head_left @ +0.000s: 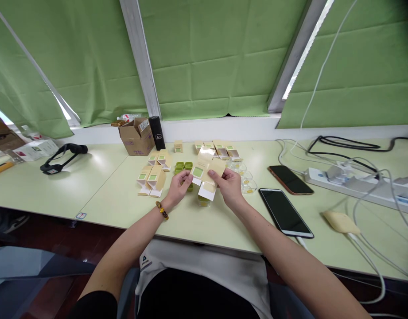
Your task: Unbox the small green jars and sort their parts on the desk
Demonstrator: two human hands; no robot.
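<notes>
A cream cardboard box [215, 169], partly unfolded with its white end flaps out, is held above the table between my two hands. My left hand [177, 189] pinches its left edge beside a square opening that shows green. On the right side, my right hand [231, 187] grips the panel with the thumb on top. Below the box, a small clear container with green in it [204, 202] is partly hidden. Green square containers [179, 165] sit just behind my left hand. Clear plastic pieces [248, 186] with yellow marks lie to the right of my right hand.
Folded cream boxes [156, 177] stand at the left, and more boxes [220, 148] at the back. Behind are a brown carton [136, 138] and a black cylinder [157, 133]. Two phones [285, 212], a power strip [356, 184] and cables occupy the right. Black glasses-like headgear [62, 157] lies far left.
</notes>
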